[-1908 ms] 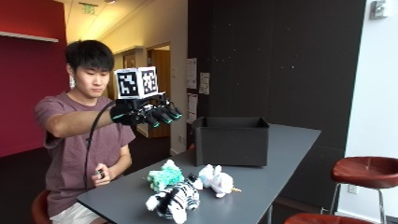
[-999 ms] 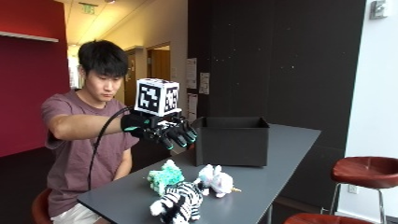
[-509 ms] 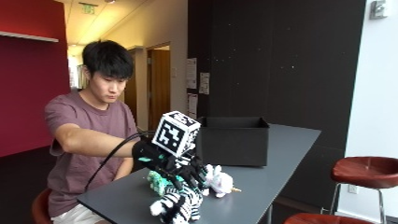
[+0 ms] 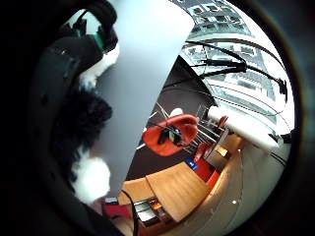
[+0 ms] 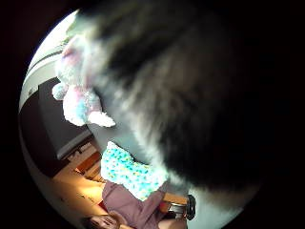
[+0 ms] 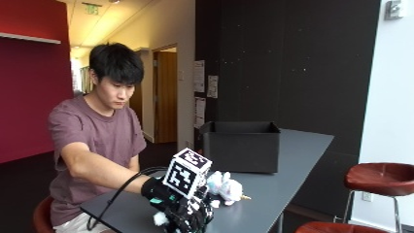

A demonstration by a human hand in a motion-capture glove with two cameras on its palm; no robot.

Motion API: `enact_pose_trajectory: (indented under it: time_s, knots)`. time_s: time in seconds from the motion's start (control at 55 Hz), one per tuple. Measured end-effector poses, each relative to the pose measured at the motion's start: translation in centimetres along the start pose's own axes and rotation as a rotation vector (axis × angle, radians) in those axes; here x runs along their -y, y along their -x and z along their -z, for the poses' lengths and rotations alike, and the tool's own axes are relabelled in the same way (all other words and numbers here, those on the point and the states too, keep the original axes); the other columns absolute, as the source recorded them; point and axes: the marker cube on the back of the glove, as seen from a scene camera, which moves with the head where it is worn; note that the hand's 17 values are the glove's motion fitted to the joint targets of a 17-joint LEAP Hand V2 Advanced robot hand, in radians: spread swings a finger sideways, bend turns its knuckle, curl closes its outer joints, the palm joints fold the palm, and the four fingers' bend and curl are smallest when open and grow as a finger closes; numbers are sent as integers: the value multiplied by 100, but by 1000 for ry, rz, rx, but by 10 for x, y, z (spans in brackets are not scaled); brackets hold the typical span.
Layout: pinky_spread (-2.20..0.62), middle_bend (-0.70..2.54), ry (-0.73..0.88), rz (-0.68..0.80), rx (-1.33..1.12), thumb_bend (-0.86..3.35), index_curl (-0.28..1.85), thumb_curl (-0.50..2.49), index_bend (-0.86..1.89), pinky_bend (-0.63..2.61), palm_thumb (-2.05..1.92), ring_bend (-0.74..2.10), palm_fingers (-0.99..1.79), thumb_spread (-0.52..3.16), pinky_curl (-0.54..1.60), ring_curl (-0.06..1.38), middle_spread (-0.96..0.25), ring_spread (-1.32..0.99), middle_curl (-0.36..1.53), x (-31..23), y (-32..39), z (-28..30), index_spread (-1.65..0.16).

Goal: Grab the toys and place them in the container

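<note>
Black-and-white plush fur of a zebra toy lies directly under the gloved right hand, close against its palm. Whether the fingers grip it cannot be told. A pastel unicorn toy sits just beyond the hand, toward the black container.

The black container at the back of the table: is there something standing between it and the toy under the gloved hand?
Nothing visible blocks the way. In the outside view the gloved right hand is down on the black-and-white toy; the white unicorn toy lies beside it, and bare table reaches the open black container.
</note>
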Motion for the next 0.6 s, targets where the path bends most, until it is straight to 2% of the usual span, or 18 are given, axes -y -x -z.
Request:
enact_pose_trajectory:
  time_s: [0.109, 0.164, 0.182, 0.2, 0.218, 0.382, 0.6]
  knots:
    - [-9, 42, -66, 1, 45, 9, 20, 35, 25, 61, 36, 75, 51, 122, 30, 37, -23, -26, 34, 4, 2, 0, -24]
    - [-16, 56, -73, 5, 76, 12, 22, 38, 32, 53, 43, 89, 81, 123, 27, 41, -27, -32, 39, 5, 5, 1, -25]
    - [-18, 56, -70, 5, 84, 13, 21, 39, 32, 53, 46, 89, 82, 121, 27, 40, -28, -34, 39, 5, 6, 1, -26]
    - [-16, 54, -65, 5, 89, 10, 22, 38, 30, 51, 42, 84, 66, 123, 26, 39, -29, -34, 39, 5, 6, 1, -26]
    - [-21, 61, -57, 5, 92, 13, 26, 41, 36, 54, 50, 96, 89, 118, 30, 46, -29, -35, 43, 4, 7, 1, -26]
    - [-32, 75, 19, -21, 80, 17, 33, 54, 47, 53, 68, 100, 104, 96, 31, 50, -33, -39, 51, -10, 19, 3, -29]
    - [-37, 92, -83, -24, 48, 18, 50, 68, 74, 52, 75, 103, 112, 71, 35, 55, -30, -42, 63, -51, 38, 59, -30]
